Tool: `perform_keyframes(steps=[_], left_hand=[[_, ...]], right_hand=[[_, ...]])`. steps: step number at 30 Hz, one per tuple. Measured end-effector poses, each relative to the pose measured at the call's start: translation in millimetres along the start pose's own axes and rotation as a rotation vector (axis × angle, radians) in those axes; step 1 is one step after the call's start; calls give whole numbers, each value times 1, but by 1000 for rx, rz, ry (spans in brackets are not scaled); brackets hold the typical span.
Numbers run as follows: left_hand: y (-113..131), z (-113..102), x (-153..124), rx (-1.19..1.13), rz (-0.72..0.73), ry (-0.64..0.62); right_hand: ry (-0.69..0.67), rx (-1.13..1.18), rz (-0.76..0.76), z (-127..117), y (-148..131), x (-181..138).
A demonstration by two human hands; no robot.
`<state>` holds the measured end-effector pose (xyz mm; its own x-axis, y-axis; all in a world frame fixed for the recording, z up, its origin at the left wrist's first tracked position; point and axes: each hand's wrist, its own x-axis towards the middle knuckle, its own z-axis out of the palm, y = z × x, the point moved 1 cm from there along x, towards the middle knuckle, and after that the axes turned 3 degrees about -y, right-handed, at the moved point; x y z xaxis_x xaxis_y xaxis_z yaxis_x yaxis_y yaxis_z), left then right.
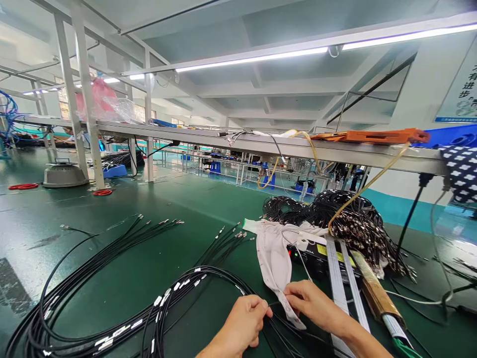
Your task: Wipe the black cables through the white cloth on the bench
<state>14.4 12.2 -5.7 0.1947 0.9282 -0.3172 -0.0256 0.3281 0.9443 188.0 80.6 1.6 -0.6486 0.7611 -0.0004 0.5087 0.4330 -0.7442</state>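
My left hand and my right hand meet at the bottom centre of the green bench. Both pinch a thin black cable between thumb and fingers. A white cloth strip lies under and behind my right hand, touching its fingers. Loops of black cables with white labels spread to the left of my left hand. Two more fans of black cable ends point away toward the middle of the bench.
A heap of coiled black cables lies at the back right beside a black box with metal rails. An overhead shelf carries an orange tool. A grey lamp shade stands far left.
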Motion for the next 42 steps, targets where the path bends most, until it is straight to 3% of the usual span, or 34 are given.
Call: perform_keyframes(steps=[5, 14, 20, 27, 33, 35, 42], left_hand=[[2, 1, -2, 1, -1, 2], [1, 0, -3, 7, -10, 12], [0, 2, 0, 7, -3, 12], [-5, -1, 4, -3, 9, 15], [-3, -1, 1, -13, 6, 18], [-2, -1, 0, -14, 8, 22], [-8, -6, 6, -38, 27, -35]], right_hand=[[59, -80, -1, 1, -5, -2], [42, -61, -5, 2, -2, 0], [123, -55, 17, 9, -2, -1], [287, 115, 54, 7, 5, 6], [281, 187, 36, 10, 4, 0], [343, 174, 40, 6, 6, 0], [756, 49, 221, -31, 25, -10]])
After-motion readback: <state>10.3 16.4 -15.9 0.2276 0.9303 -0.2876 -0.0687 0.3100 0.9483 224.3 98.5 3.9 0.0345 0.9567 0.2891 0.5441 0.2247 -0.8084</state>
